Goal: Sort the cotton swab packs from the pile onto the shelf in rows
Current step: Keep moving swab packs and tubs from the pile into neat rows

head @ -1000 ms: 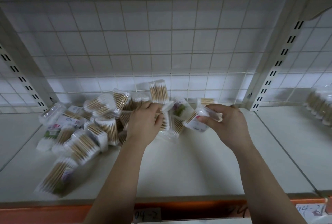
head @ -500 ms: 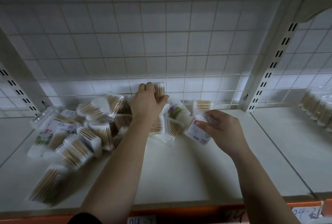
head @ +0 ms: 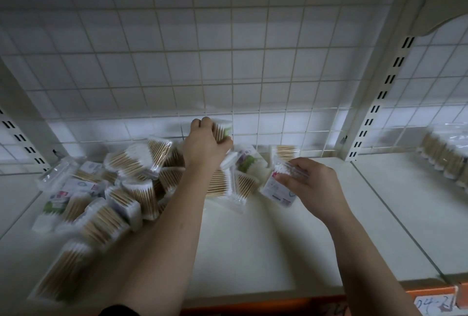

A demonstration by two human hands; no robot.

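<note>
I'm looking into a dim shelving bay. The shelf (head: 253, 239) is a smooth, pale board, and an orange rail (head: 430, 293) along its near edge carries a handwritten label (head: 435, 304). A white wire grid (head: 228, 62) closes the back, and slotted uprights (head: 379, 103) frame the bay on both sides.

The pile (head: 121, 184) of swab packs lies jumbled across the left half of the shelf, reaching back to the grid. My left grip (head: 206, 146) is up at the rear of the pile, close against the grid, fingers curled round one pack (head: 222, 129) held on end. My right grip (head: 307, 184) sits lower, just right of the pile, clasping a second pack (head: 277, 188) with its printed face toward me; I cannot tell whether it touches the board.

In the next bay to the right, a blurred row (head: 445, 161) of packs stands lined up.
</note>
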